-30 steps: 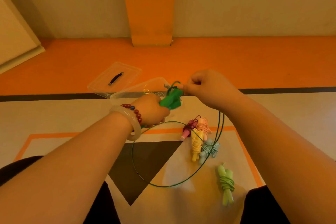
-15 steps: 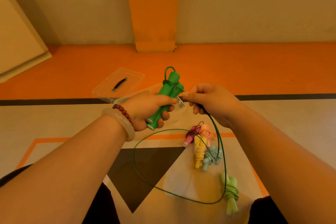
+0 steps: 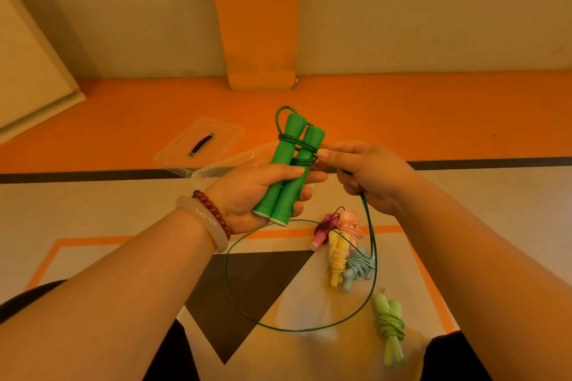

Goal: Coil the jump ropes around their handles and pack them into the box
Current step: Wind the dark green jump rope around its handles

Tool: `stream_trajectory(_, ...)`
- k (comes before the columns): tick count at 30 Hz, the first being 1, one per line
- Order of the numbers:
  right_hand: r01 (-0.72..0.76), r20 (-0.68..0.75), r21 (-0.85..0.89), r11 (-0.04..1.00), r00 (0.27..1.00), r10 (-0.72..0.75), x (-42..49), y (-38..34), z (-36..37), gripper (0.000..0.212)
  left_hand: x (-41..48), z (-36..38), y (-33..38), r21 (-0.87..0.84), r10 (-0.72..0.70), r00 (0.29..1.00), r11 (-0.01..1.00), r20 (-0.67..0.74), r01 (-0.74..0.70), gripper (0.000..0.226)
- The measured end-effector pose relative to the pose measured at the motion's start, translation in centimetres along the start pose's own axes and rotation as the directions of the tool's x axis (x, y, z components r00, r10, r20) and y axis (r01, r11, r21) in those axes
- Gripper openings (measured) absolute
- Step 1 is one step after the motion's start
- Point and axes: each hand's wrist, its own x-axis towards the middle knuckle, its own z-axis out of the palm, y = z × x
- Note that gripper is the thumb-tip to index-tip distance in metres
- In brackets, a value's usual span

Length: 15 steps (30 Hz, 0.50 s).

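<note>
1. The green handles (image 3: 286,148), paired upright at centre, are grasped by the left hand (image 3: 247,195); a few turns circle their tops.
2. At 3 o'clock the right hand (image 3: 371,176) pinches the green cord (image 3: 373,244), slack looping toward 6.
3. Judged mid-coil: next, more taut turns.
4. The box (image 3: 223,168) is at 9 o'clock, the coiled ropes (image 3: 339,250) at 5.

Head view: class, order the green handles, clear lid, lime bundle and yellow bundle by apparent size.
1. green handles and clear lid: roughly alike, and the handles are nearer the camera, so unranked.
2. lime bundle
3. yellow bundle
</note>
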Motion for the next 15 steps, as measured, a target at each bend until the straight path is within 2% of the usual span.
stream_trajectory(8, 0.102, 0.066, 0.105, 0.989, 0.992, -0.109, 0.5, -0.1, -0.1, 0.016, -0.4, 0.0, 0.3, -0.048, 0.026, 0.993, 0.999, 0.117, -0.020, 0.034)
stream_trajectory(12, 0.037, 0.262, 0.227, 0.973, 0.960, -0.098, 0.3, 0.5, -0.3, 0.030, -0.8, 0.0, 0.4, -0.053, -0.032, 0.992, 0.998, 0.126, 0.038, 0.026)
stream_trajectory(15, 0.046, 0.354, 0.345, 0.938, 0.919, -0.175, 0.2, 0.8, -0.3, 0.042, -1.0, 0.3, 0.4, -0.093, -0.062, 0.990, 0.993, 0.126, 0.074, 0.021)
